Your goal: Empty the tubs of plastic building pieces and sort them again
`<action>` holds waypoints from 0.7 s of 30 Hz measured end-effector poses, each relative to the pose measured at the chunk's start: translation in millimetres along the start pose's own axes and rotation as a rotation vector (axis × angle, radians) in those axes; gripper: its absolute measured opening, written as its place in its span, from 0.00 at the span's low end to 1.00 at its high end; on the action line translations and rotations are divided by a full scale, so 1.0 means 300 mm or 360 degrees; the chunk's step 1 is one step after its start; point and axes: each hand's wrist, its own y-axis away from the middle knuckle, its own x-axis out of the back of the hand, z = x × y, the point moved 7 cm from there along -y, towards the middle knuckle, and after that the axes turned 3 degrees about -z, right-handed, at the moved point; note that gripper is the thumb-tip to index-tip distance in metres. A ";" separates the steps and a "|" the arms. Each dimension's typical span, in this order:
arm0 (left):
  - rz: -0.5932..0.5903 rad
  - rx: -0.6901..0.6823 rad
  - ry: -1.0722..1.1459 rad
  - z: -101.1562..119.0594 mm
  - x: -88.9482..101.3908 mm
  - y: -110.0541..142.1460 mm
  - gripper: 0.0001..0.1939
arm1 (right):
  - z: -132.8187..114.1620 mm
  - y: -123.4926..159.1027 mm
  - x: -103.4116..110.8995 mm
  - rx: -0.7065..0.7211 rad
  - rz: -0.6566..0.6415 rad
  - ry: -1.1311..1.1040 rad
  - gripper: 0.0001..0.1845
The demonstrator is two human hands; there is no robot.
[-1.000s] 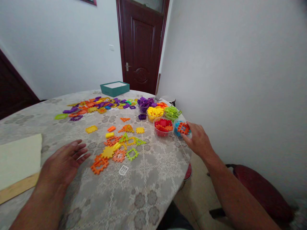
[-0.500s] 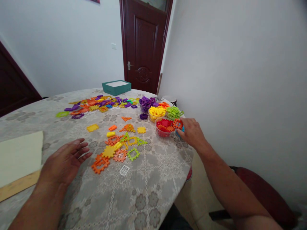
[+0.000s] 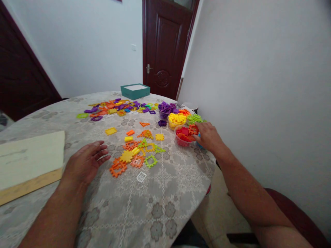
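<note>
At the right of the table my right hand (image 3: 209, 137) is at the rim of a clear bowl (image 3: 184, 142) of red pieces. Its fingers close on the edge of an orange-red square frame piece (image 3: 193, 129), which stands tilted over the red ones. My left hand (image 3: 86, 160) hovers over the tablecloth, palm inward, fingers apart and holding nothing. Just right of it lies a loose group of toothed plastic building pieces: an orange frame (image 3: 118, 167), a yellow square (image 3: 127, 156), a green frame (image 3: 150, 161) and a white window piece (image 3: 141, 176).
Bowls of yellow pieces (image 3: 177, 120), purple pieces (image 3: 167, 109) and green pieces (image 3: 195, 119) stand behind the red one. A mixed pile (image 3: 113, 109) spreads farther back, near a teal box (image 3: 135, 91). A pale board (image 3: 31, 158) lies left. A chair (image 3: 287, 206) stands at right.
The view has turned slightly left, so everything sits farther right. My right hand has brought the orange-red piece slightly more over the bowl. My left hand stays open.
</note>
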 end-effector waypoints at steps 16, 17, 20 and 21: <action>-0.0012 -0.0161 -0.0529 0.023 -0.030 0.048 0.21 | -0.008 -0.105 -0.114 0.0396 0.0001 -0.0095 0.30; -0.0021 -0.0163 -0.0591 0.022 -0.032 0.049 0.21 | -0.010 -0.102 -0.113 0.0412 0.0006 -0.0115 0.30; -0.0062 -0.0154 -0.0830 0.017 -0.032 0.044 0.24 | -0.011 -0.088 -0.096 0.0429 0.0036 -0.0166 0.29; -0.0093 -0.0146 -0.0918 0.014 -0.032 0.042 0.25 | -0.008 -0.081 -0.083 0.0408 0.0060 -0.0180 0.28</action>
